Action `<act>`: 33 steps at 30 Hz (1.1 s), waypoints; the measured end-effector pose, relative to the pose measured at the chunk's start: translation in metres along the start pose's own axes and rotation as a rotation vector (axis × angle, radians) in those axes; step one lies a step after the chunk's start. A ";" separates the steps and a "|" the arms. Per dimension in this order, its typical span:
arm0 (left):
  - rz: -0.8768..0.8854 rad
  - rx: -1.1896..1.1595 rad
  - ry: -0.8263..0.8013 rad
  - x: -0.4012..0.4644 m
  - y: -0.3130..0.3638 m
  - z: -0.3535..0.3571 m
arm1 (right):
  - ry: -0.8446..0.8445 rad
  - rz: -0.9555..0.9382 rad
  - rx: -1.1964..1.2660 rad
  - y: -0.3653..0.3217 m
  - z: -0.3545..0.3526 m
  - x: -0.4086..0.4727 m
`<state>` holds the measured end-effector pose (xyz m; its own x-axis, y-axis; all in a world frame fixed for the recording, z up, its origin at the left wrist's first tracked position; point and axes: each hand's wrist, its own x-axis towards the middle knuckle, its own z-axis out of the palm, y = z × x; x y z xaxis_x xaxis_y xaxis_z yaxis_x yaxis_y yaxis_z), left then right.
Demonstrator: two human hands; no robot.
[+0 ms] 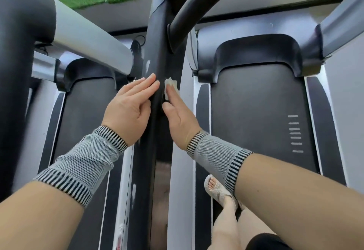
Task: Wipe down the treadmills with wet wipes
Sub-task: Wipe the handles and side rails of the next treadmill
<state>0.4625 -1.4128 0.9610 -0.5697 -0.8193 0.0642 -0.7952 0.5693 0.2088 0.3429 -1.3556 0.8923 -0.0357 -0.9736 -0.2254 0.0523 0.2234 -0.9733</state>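
Right hand [178, 116] flat, pressing the wet wipe [171, 86] onto the black handrail [157, 53], running six-to-twelve; left hand [131, 104] flat alongside.

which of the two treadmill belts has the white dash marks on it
The right-hand belt, the one the person's foot stands beside. A column of short white dashes runs along its right side; the left belt shows none.
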 end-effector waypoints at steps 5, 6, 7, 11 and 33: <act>0.020 -0.023 0.047 0.001 -0.003 0.004 | 0.001 -0.002 0.003 0.010 0.006 -0.015; 0.019 -0.027 0.043 0.001 -0.003 0.004 | 0.036 -0.016 0.011 0.006 0.003 -0.001; 0.017 -0.028 0.036 0.000 -0.003 0.004 | 0.065 -0.018 0.017 0.002 0.000 0.013; 0.039 -0.008 0.038 0.001 -0.004 0.002 | 0.121 0.129 0.114 0.011 -0.005 0.039; 0.030 0.189 0.055 0.037 0.010 -0.006 | -0.048 0.201 0.043 0.002 -0.026 0.028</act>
<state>0.4352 -1.4378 0.9707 -0.5854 -0.8015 0.1217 -0.8060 0.5916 0.0190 0.3159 -1.3811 0.8833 0.0268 -0.9109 -0.4119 0.0960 0.4124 -0.9059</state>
